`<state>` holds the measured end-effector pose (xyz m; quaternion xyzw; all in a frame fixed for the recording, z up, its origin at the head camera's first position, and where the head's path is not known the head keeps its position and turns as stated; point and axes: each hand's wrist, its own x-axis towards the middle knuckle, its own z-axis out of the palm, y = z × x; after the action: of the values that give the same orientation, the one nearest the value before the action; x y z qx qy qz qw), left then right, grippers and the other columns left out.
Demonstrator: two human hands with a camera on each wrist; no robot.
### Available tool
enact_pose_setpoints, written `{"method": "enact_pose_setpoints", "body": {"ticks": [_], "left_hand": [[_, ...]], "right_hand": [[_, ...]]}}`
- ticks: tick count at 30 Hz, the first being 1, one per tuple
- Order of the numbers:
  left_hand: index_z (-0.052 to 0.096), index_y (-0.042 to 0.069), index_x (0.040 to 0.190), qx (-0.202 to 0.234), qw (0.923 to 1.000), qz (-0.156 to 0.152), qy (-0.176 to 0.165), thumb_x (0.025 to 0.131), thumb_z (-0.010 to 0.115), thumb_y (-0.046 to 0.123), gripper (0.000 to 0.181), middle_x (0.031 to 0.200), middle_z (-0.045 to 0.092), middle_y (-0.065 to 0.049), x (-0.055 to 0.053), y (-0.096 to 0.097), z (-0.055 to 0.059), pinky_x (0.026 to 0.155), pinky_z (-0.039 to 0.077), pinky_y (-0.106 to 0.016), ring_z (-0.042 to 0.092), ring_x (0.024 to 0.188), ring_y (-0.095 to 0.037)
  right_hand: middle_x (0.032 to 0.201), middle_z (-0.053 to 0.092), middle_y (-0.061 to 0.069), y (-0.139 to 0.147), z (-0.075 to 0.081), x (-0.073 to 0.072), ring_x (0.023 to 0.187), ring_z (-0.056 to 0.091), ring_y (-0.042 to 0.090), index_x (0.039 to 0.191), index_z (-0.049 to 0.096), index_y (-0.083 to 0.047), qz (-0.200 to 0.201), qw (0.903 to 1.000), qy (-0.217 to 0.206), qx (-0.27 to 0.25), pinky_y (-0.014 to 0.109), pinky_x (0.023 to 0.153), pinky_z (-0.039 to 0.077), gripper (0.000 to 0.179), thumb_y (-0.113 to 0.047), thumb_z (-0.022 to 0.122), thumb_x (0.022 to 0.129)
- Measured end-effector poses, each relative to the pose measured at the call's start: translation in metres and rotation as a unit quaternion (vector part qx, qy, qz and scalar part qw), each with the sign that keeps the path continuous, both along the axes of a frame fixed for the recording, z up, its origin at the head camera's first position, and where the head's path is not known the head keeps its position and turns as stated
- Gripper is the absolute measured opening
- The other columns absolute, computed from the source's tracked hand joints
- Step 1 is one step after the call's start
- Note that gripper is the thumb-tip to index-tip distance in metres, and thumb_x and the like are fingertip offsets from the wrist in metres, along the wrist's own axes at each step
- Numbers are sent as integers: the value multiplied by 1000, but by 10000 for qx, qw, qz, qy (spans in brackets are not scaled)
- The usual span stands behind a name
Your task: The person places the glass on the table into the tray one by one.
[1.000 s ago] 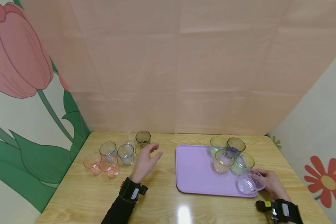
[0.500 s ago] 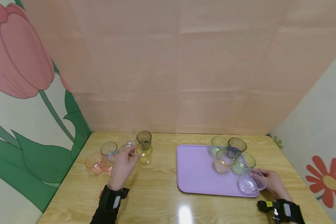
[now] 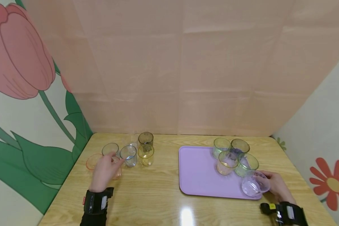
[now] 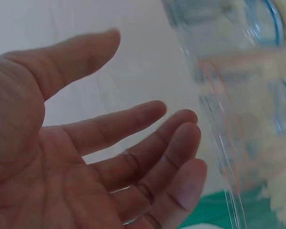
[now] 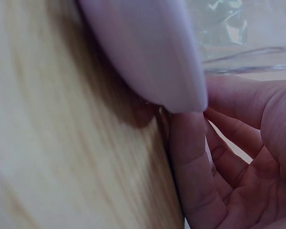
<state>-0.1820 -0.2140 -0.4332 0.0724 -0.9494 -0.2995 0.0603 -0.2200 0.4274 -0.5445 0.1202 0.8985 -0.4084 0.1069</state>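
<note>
My left hand [image 3: 105, 169] is over the pink-rimmed glass [image 3: 117, 173] at the left of the table, hiding much of it. In the left wrist view the thumb and fingers [image 4: 148, 112] are spread, holding nothing, with the glasses beyond the fingertips. Around it stand an orange-rimmed glass [image 3: 91, 164], two blue-rimmed glasses, one of them the nearer glass [image 3: 131, 159], a yellow glass [image 3: 147, 160] and a dark glass [image 3: 145, 138]. My right hand [image 3: 278, 185] pinches the edge of the purple tray [image 3: 197, 179], thumb above and fingers low, right beside a clear glass [image 3: 252, 187].
On the tray's right part stand several tinted glasses, including a green glass [image 3: 221, 146], a dark-rimmed glass [image 3: 240, 146] and an amber-rimmed glass [image 3: 226, 166]. The wooden table [image 3: 158, 194] meets a peach-coloured sheet [image 3: 180, 94] at the back and painted walls on both sides.
My left hand has moved left, from beside the yellow and dark glasses, past the blue-rimmed glass, to the pink-rimmed one. The right hand has stayed at the tray's edge.
</note>
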Motion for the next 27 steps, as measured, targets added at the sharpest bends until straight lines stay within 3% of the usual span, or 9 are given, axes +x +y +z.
{"method": "enact_pose_setpoints", "body": {"ticks": [3, 5, 13, 20, 27], "left_hand": [[56, -8, 130, -193, 9997, 17, -140, 87, 71, 37, 64, 120, 60, -31, 2, -7, -2, 82, 52, -54, 59, 106, -41], [54, -10, 131, -328, 9991, 60, -256, 84, 73, 40, 71, 124, 54, -34, 4, -11, -3, 87, 49, -59, 52, 112, -45], [56, -14, 120, -688, 9950, 141, -707, 74, 80, 41, 76, 112, 47, -31, 6, -14, -4, 76, 49, -58, 48, 101, -44], [58, -13, 114, -767, 9937, 241, -775, 72, 83, 35, 69, 104, 45, -25, 4, -15, -10, 70, 44, -48, 42, 94, -39], [56, -12, 111, -765, 9918, 385, -947, 73, 83, 35, 66, 103, 41, -24, 0, -12, -13, 76, 36, -48, 36, 93, -40]], "right_hand": [[127, 58, 32, 0, 0, 0, 96, 56, 16, 132, 51, 14, -26, 10000, 12, -9, 20, 69, 49, 75, -44, 70, 88], [125, 59, 31, 0, -1, 1, 94, 56, 13, 131, 52, 14, -3, 10000, 62, 0, 20, 69, 49, 74, -43, 70, 89], [123, 61, 30, 0, -1, 2, 91, 55, 10, 131, 52, 14, 17, 9999, 138, 25, 20, 68, 49, 72, -43, 69, 89], [123, 61, 30, 0, -1, 1, 93, 56, 14, 130, 54, 13, -24, 9999, 83, 66, 20, 68, 48, 73, -45, 70, 88], [126, 60, 30, 1, -2, 1, 95, 55, 11, 130, 55, 12, 7, 9999, 134, 60, 18, 69, 48, 71, -44, 70, 88]]}}
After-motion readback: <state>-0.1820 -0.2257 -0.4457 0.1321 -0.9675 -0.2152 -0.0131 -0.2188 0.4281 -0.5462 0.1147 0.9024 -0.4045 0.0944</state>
